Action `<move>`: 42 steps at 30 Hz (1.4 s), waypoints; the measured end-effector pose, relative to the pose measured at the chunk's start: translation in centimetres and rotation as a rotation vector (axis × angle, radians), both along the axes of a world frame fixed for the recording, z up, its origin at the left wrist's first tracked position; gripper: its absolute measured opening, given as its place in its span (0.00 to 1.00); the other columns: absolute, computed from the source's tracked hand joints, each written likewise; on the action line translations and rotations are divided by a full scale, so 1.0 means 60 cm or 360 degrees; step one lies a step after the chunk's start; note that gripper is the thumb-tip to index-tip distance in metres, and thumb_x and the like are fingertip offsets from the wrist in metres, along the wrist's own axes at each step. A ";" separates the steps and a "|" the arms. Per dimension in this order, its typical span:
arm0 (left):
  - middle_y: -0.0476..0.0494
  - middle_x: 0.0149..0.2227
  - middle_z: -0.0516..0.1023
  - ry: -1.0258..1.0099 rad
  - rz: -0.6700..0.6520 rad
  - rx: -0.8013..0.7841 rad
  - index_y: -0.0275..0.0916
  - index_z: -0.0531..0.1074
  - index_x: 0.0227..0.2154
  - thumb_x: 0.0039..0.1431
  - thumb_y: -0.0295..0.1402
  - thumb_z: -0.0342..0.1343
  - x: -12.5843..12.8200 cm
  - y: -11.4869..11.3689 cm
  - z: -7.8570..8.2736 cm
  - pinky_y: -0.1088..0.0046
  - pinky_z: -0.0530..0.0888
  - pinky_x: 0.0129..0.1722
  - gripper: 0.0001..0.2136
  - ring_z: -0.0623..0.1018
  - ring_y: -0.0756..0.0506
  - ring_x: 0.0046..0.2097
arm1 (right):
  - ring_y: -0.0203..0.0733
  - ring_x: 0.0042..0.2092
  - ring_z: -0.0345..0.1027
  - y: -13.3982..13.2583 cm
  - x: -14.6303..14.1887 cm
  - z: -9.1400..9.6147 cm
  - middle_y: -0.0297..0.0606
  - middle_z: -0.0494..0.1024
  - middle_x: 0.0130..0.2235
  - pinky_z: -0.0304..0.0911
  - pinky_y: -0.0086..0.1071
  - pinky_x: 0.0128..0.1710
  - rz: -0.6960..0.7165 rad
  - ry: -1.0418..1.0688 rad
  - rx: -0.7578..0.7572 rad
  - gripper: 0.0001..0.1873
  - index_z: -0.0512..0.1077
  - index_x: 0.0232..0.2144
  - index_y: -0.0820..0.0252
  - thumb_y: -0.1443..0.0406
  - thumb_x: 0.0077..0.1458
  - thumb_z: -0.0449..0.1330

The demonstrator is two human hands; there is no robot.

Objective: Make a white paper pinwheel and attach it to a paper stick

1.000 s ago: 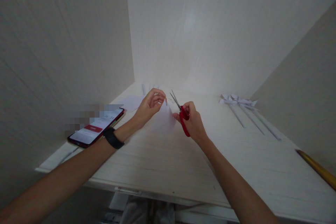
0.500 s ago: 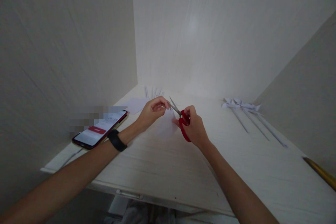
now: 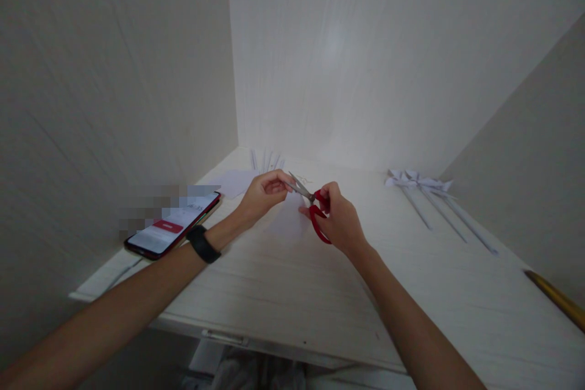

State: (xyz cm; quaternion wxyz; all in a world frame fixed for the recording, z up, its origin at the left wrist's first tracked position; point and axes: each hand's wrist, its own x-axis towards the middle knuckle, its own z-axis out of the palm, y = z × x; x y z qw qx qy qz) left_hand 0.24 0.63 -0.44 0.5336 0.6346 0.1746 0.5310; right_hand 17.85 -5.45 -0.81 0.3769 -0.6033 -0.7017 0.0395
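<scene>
My right hand (image 3: 337, 214) grips a pair of scissors (image 3: 303, 190) with red handles. Its parted blades point up and left, right by the fingertips of my left hand (image 3: 267, 194). Those fingers are pinched together, but what lies between them is too small to make out. Below both hands a pale sheet of paper (image 3: 289, 218) shows faintly against the white tabletop. A black band circles my left wrist.
A phone (image 3: 176, 226) with a lit screen lies at the left. Behind my left hand are more paper (image 3: 233, 183) and several thin paper sticks (image 3: 267, 160). Paper pinwheels (image 3: 419, 181) on sticks rest at the right. A gold-coloured object (image 3: 555, 297) is near the right edge.
The scissors have shifted slightly left, bringing the blades closer to my left fingertips. My left hand keeps nearly the same place and pinch.
</scene>
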 end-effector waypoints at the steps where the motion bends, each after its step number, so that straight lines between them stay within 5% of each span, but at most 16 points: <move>1: 0.48 0.30 0.72 0.0005 -0.0001 -0.0009 0.34 0.69 0.24 0.41 0.22 0.59 0.000 0.000 0.000 0.78 0.68 0.36 0.05 0.72 0.52 0.34 | 0.32 0.25 0.59 0.000 0.001 0.000 0.29 0.68 0.26 0.50 0.26 0.25 0.0002 -0.0007 -0.0003 0.22 0.55 0.31 0.56 0.51 0.46 0.60; 42: 0.46 0.32 0.75 0.0068 0.0053 -0.0029 0.35 0.66 0.23 0.42 0.27 0.61 -0.002 -0.001 0.001 0.75 0.69 0.38 0.07 0.74 0.51 0.34 | 0.32 0.24 0.59 -0.001 0.004 0.001 0.31 0.69 0.27 0.49 0.25 0.24 0.0083 -0.0068 -0.0033 0.19 0.55 0.31 0.56 0.52 0.48 0.58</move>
